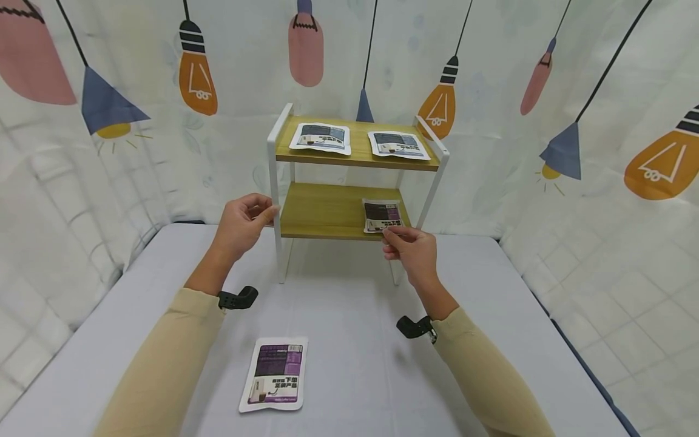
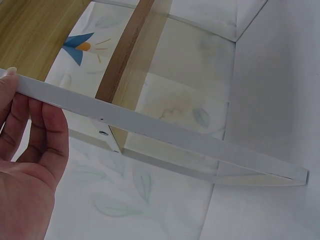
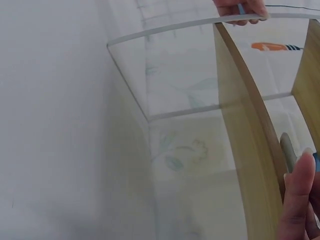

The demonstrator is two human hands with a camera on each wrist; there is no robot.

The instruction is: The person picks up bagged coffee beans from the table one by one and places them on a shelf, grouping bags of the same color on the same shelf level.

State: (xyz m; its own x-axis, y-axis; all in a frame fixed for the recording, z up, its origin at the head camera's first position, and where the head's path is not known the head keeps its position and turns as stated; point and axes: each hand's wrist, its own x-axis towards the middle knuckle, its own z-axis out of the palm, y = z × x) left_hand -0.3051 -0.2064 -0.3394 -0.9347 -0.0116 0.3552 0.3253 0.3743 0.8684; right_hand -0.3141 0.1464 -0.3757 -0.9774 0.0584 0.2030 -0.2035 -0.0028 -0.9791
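A small two-tier shelf rack (image 1: 333, 209) with white legs and wood-look boards stands at the far side of the table. My left hand (image 1: 247, 220) pinches its left front post (image 2: 145, 127) between thumb and fingers. At the lower board's right front, my right hand (image 1: 411, 249) holds the near edge of a flat packet (image 1: 382, 213) with a dark and purple label. In the right wrist view only a grey edge of this packet (image 3: 288, 152) shows beside the thumb. Two flat packets with blue-grey labels, a left packet (image 1: 321, 138) and a right packet (image 1: 399, 145), lie on the top board.
Another purple-labelled packet (image 1: 274, 374) lies on the white tablecloth (image 1: 349, 364) near the front, left of centre. Behind the rack hangs a curtain (image 1: 246, 145) printed with lamps. Black bands with camera mounts sit on both wrists.
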